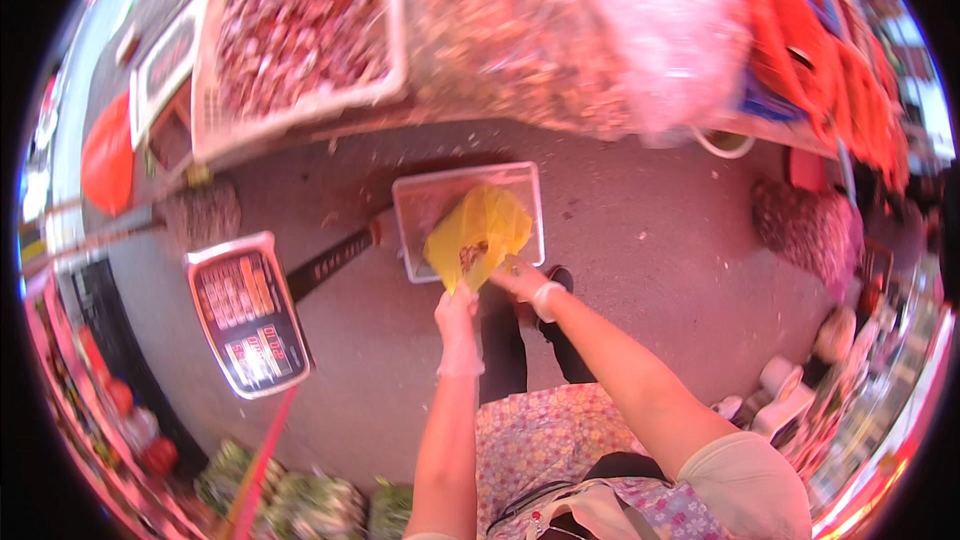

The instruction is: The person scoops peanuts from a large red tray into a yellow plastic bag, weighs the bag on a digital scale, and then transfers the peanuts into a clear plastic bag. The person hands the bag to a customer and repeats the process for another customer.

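Observation:
Both hands wear thin clear gloves. My left hand (457, 315) grips the near edge of a yellow plastic bag (491, 221). My right hand (525, 281) holds the bag's rim at its near right side. Small reddish pieces (471, 256) show through the bag's mouth; what they are cannot be told. Under and around the bag is a shallow clear plastic tray (538, 202), joined by a dark arm to an electronic scale display (244, 315) at the left.
Ahead, a stall holds a crate (397, 22) of shallots, a heap of ginger-like roots (517, 37) and clear plastic bags (660, 22). Red bags (795, 52) hang at the right, near a filled mesh sack (806, 229). Bundled green vegetables (315, 499) lie at the lower left.

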### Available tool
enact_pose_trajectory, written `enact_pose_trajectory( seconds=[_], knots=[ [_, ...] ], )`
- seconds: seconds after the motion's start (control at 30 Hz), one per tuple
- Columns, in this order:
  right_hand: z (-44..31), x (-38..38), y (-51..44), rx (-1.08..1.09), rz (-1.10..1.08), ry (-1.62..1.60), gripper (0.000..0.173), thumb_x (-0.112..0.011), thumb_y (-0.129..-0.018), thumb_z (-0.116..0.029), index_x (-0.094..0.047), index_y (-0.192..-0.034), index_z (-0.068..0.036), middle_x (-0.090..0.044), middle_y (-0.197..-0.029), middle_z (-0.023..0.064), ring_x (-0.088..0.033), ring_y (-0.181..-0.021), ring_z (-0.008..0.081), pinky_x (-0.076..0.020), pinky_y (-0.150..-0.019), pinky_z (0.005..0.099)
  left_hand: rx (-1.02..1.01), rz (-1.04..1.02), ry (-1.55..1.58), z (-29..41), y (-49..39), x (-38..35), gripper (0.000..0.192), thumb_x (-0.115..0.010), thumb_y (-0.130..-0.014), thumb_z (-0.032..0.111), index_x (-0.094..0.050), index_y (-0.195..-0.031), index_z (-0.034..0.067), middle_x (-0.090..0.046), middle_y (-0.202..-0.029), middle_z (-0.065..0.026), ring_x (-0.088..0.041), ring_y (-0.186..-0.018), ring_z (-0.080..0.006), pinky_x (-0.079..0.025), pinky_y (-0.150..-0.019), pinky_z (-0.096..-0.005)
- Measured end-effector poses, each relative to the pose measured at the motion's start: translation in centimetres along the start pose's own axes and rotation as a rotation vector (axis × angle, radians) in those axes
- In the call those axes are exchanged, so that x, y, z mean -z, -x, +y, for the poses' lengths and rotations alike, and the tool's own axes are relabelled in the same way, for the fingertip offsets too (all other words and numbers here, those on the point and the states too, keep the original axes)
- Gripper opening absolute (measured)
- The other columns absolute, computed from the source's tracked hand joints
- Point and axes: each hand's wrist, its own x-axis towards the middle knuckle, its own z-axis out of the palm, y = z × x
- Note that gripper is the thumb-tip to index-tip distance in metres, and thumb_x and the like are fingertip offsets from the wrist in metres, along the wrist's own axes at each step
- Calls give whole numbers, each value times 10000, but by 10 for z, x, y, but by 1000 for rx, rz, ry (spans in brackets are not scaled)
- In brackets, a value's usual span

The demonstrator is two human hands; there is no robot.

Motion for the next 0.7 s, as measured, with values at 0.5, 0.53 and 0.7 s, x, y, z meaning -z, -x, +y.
enact_pose_trajectory(
  seconds=[0.5,0.53,0.7],
  knots=[
    [7,126,206,557,442,-297,947,-764,-699,-502,-319,-1408,-60,-519,-1313,202,-498,-1230,358,-404,-1012,415,-8,-604,-686,93,332,-140,206,-619,-914,172,-580,-775,25,-507,-638,15,-464,-575,-71,-365,-548,-218],
    [7,134,224,775,445,-280,985,-762,-700,-506,-282,-1441,-70,-525,-1304,203,-495,-1231,362,-384,-1028,415,-9,-611,-762,92,352,-153,204,-628,-910,178,-589,-786,21,-516,-647,17,-463,-576,-67,-364,-549,-215],
    [59,207,344,398,520,248,1053,-763,-682,-501,-174,-1499,-193,-465,-1347,203,-435,-1260,384,-328,-1051,483,-45,-801,-954,63,434,-227,232,-644,-903,216,-622,-814,3,-553,-666,18,-487,-591,-56,-379,-548,-214]
  ],
)
